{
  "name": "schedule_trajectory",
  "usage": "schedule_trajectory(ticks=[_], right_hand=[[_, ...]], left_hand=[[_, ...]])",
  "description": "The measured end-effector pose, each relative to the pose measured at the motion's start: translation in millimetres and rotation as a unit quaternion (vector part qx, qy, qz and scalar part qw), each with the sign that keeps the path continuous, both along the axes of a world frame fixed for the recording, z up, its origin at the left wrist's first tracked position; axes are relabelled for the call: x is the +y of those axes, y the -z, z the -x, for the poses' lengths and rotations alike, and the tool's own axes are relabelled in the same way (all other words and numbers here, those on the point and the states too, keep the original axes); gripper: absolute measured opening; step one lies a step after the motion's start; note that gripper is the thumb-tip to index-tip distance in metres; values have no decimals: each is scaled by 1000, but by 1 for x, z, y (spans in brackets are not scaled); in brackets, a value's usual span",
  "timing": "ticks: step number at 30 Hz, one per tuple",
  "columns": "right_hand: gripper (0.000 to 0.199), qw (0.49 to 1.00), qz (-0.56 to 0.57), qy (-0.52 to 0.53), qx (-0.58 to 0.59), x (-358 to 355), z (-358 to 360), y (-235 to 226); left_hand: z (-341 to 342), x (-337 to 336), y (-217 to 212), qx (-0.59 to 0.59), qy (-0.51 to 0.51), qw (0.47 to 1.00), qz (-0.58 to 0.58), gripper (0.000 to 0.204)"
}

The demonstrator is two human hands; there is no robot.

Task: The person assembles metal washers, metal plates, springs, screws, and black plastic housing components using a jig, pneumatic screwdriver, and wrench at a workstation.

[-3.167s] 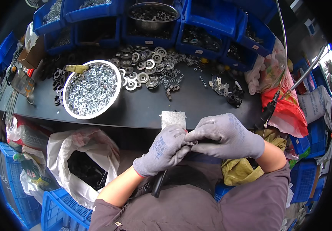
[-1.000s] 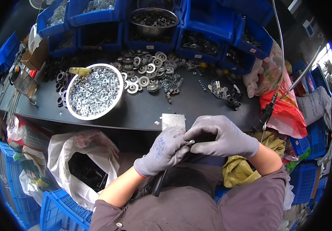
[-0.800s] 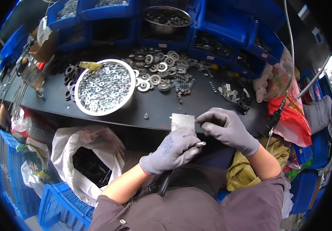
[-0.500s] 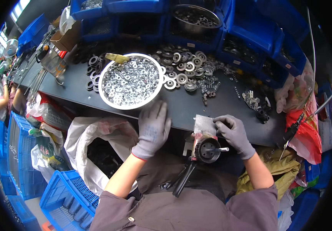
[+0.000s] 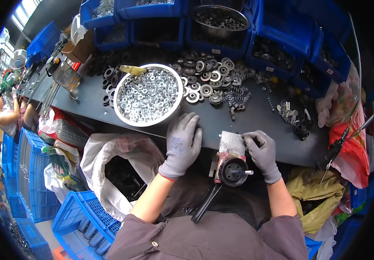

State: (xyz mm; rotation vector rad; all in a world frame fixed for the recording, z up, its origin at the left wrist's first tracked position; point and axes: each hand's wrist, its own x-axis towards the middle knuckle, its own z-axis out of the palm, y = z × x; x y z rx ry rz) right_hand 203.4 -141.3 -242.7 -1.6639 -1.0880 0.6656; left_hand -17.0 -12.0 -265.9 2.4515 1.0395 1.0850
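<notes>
My left hand (image 5: pixel 181 144), in a grey glove, reaches forward over the front edge of the dark workbench (image 5: pixel 256 117) with fingers spread and nothing in it, just below a round metal bowl (image 5: pixel 122 113) heaped with small silver washers. My right hand (image 5: pixel 262 154), also gloved, rests curled at the bench edge beside a small grey metal plate (image 5: pixel 232 143). Below that plate sits a black round fixture (image 5: pixel 233 171) with a short pin sticking out and a black lever handle (image 5: pixel 206 203) running down toward my lap.
Loose washers, bearings and springs (image 5: pixel 213 82) lie behind the bowl. Blue parts bins (image 5: pixel 282 39) line the back. A white sack (image 5: pixel 122 169) of black parts and blue crates (image 5: pixel 83 216) stand left of my lap. Red and yellow bags (image 5: pixel 347 147) hang right. Another person (image 5: pixel 9 117) sits far left.
Both hands were together on a part at the fixture. My left hand has since let go and moved up and left toward the washer bowl; my right hand stays by the plate.
</notes>
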Motion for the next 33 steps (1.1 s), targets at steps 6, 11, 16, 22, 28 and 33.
schedule_trajectory(ticks=[6,11,16,22,28,33], right_hand=[[23,987,-38,-124,-92,36,-4,-27],[29,921,-48,-288,-257,119,29,-39],[28,886,45,-305,-348,168,59,-8],[25,837,47,-321,-441,161,56,-13],[26,888,43,-302,-343,164,49,-21],[34,927,44,-218,-303,177,77,3]], left_hand=[[5,4,12,45,-81,994,-55,40],[8,3,25,-11,-49,997,-65,31],[9,0,35,-36,-44,994,-96,26],[14,8,39,-74,-25,991,-104,22],[12,9,43,-82,-38,988,-123,17],[17,8,46,-114,22,986,-123,15]])
